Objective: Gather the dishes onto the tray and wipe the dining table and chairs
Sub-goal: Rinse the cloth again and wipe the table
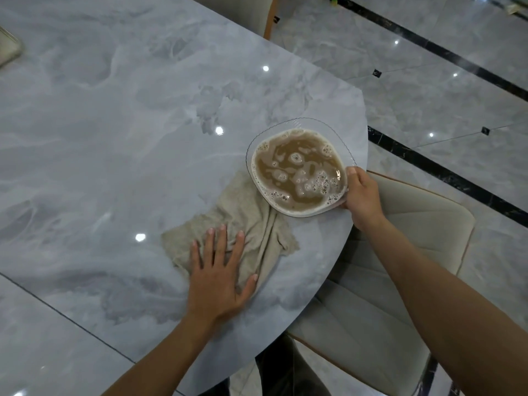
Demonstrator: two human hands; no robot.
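A clear glass dish [300, 130] full of brown foamy liquid stands near the right edge of the grey marble table [114, 124]. My right hand [361, 195] grips the dish's near right rim, thumb on top. A beige cloth [245, 224] lies spread on the table, one corner tucked under the dish. My left hand [218, 278] presses flat on the cloth with fingers spread.
A beige padded chair [400, 252] stands tucked at the table's right edge, under my right arm. A second chair [251, 10] shows at the far side. The corner of a tray-like object [8, 50] peeks in at the far left. Glossy tiled floor lies to the right.
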